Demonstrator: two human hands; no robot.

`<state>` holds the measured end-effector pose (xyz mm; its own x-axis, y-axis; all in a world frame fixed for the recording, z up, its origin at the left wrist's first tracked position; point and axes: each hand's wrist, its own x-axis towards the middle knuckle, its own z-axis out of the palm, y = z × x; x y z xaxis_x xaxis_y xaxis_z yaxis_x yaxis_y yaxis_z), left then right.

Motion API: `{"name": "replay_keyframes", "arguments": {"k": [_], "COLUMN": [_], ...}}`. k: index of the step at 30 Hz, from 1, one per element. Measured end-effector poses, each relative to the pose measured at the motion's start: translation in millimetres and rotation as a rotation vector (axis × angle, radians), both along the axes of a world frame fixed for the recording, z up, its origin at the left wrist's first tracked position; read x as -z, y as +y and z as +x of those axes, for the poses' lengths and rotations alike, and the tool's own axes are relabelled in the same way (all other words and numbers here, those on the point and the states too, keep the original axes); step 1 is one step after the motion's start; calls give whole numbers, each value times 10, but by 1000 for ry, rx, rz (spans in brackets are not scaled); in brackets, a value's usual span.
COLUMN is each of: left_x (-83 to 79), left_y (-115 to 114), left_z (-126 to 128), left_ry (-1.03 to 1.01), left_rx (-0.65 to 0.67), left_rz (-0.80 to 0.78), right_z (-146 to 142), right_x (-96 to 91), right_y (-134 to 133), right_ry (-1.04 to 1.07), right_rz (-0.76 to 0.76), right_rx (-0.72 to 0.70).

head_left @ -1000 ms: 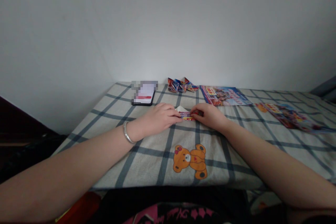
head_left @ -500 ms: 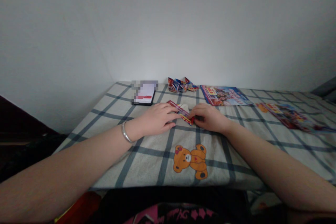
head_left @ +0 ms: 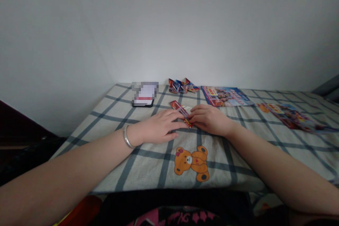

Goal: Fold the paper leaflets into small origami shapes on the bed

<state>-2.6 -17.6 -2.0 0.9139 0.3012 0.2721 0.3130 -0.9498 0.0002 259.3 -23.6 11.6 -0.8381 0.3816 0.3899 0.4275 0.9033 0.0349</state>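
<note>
A checked cloth spreads under both hands; no container shows. Beyond the right hand lies a printed sheet, and to its right a second sheet, both unfolded. The left hand, fingers loosely spread, presses a paper strip; the right's curled fingers touch it (whether they pinch is hidden). Beyond the left hand lies a phone; beyond the gap between hands, paper pieces look fully folded. The strip, between the hands, seems only partly folded.
</note>
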Motion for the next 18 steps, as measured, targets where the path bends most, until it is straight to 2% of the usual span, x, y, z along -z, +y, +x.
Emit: {"name": "replay_keyframes", "arguments": {"k": [3,6,18], "left_x": [4,19,-41], "left_y": [-31,-14,35], "left_z": [19,13,-8], "left_ry": [-13,-14,-39], "left_rx": [-3,1,120], "left_rz": [32,67,26], "right_z": [-13,-39,-20], "right_x": [-8,-12,44], "right_y": [-19,-47,-3], "right_ry": [-43,-35,76], "right_rz": [35,10,-254], "right_rx": [16,20,31]}}
